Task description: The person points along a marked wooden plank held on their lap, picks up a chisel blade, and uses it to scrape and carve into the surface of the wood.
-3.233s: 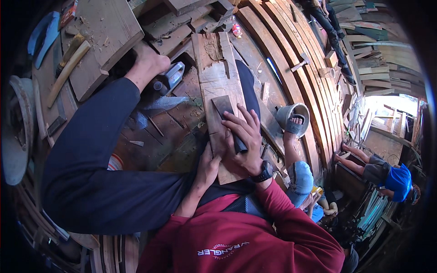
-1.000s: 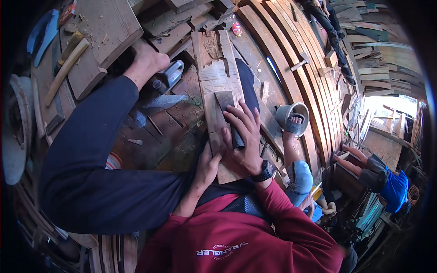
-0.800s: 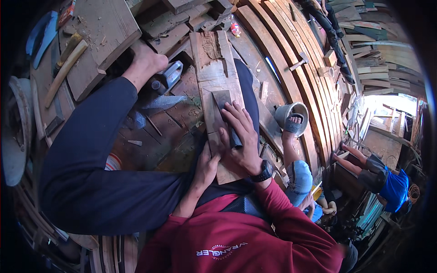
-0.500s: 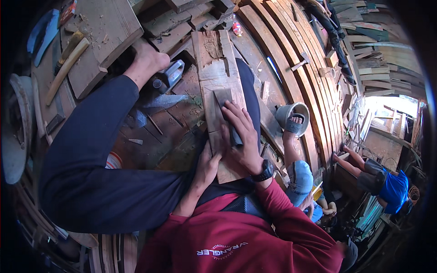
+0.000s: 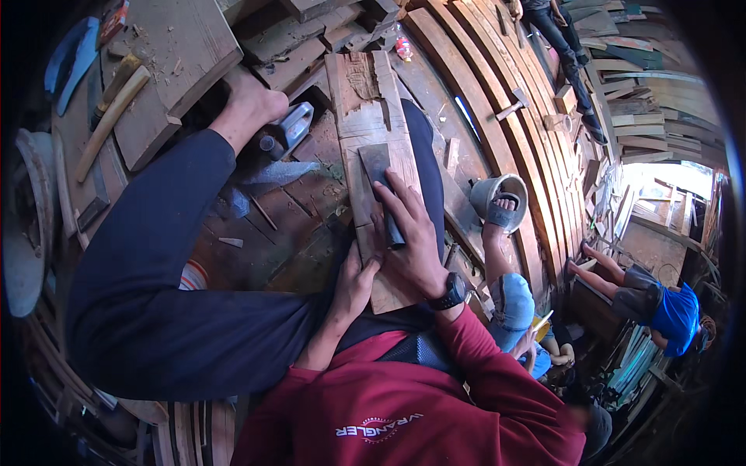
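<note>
A long worn plank [image 5: 377,132] lies across my thigh, its far end rough and gouged. My left hand [image 5: 357,283] grips the plank's left edge near its close end, fingers bent over the edge. In my right hand [image 5: 412,229] is a broad flat grey blade [image 5: 375,161] with a dark rounded grip [image 5: 395,231]; the blade lies nearly flat on the plank's face. The fingers of that hand wrap over the tool's right side, and the thumb is mostly hidden. A black watch [image 5: 452,290] sits on my right wrist.
A thick board [image 5: 186,54] stands at upper left, beside a wooden-handled tool [image 5: 115,120]. Near my foot is a grey-blue plastic bottle [image 5: 295,124]. At right, a person's foot rests against a bucket [image 5: 486,194], by long beams [image 5: 497,116] and a hammer [image 5: 513,106]. Other people work farther right.
My right hand has turned slightly, and the blade now lies a little to the left and shows more of its broad face. My left hand and the plank stay nearly in place.
</note>
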Demonstrator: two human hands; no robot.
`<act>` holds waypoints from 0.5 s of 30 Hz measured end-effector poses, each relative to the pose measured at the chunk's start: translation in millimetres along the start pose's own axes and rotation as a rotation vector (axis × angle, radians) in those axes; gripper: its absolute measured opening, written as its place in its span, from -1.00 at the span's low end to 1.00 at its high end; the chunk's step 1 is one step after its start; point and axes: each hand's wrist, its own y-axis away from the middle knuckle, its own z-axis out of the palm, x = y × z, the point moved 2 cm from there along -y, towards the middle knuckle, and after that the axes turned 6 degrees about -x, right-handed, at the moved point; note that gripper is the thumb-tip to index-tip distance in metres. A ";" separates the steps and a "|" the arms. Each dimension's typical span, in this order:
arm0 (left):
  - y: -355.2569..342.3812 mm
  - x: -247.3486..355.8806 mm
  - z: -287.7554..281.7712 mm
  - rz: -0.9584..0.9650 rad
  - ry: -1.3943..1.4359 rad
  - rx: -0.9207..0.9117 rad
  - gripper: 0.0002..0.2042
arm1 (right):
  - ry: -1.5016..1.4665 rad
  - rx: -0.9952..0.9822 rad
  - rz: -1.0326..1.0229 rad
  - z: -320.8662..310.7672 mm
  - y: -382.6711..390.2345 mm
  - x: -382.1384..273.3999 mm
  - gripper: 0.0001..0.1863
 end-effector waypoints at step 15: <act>0.4 4.9 2.2 0.030 0.035 0.022 -0.49 | 0.005 0.089 -0.056 -4.6 3.9 0.0 -0.55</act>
